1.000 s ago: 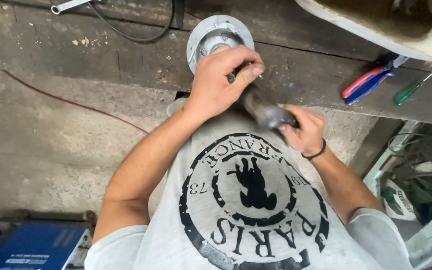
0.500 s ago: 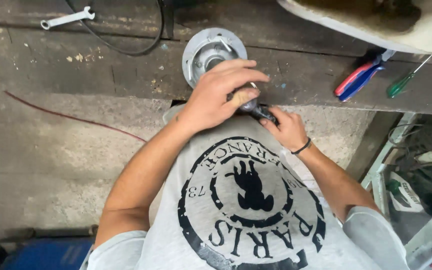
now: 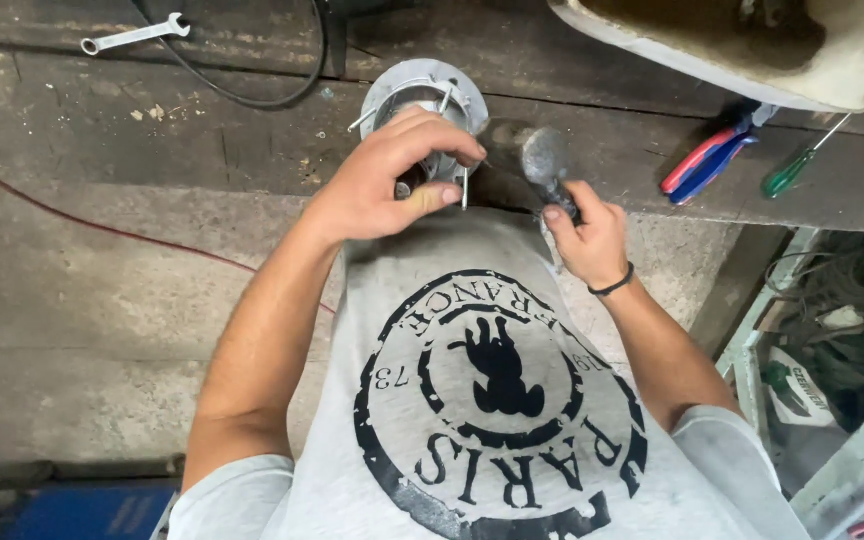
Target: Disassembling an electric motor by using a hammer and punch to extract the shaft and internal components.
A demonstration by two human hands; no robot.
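Lifted off the round metal flange [image 3: 422,90], the hammer [image 3: 546,160] now sits clenched in the right hand [image 3: 587,235]; left hand [image 3: 387,185] pinches a thin pin [image 3: 464,188] at the tabletop's [image 3: 202,130] near edge.

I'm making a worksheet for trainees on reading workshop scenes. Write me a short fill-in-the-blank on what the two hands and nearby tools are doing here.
1. The right hand holds a ____ by its handle.
2. The left hand rests on a round ____ part on the workbench.
3. The pliers beside the green screwdriver have red and ____ handles.
4. At the top left of the bench lies a ____.

Missing words: hammer; metal; blue; wrench
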